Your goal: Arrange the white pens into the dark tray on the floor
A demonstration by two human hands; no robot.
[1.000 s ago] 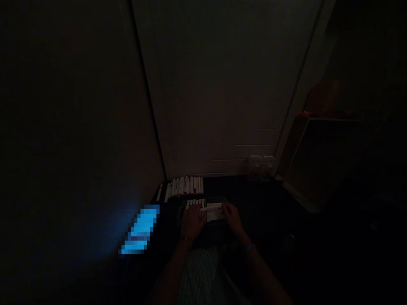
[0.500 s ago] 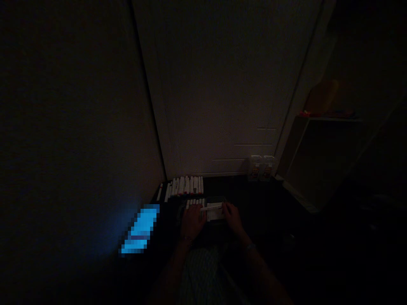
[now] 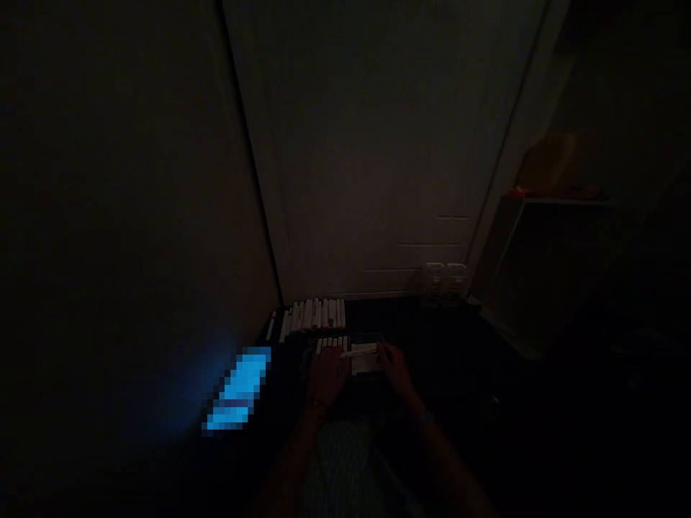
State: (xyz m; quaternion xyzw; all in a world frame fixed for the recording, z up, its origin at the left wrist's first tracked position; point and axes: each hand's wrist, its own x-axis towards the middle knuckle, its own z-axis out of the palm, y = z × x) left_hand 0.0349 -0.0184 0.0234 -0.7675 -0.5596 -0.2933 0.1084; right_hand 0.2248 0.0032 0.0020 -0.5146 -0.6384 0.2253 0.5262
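Note:
In dim light, a slim white marker [image 3: 359,352] lies level between my two hands. My right hand [image 3: 393,361] is closed, pinching the marker's right end. The marker's left end meets the fingers of my left hand [image 3: 327,375], which seem closed on it; the darkness blurs the exact grip. Just beyond my left fingers, several white marker ends [image 3: 332,343] stick up in a row. Under the held marker is a pale, flat surface [image 3: 364,365] inside a dark-rimmed case or tray [image 3: 370,337].
A row of several white markers [image 3: 318,315] with some red ends lies at the back left of the dark table [image 3: 386,314]. Two clear containers [image 3: 443,283] stand against the wall. A pixelated glowing blue screen [image 3: 237,392] is at left, a cabinet [image 3: 556,266] at right.

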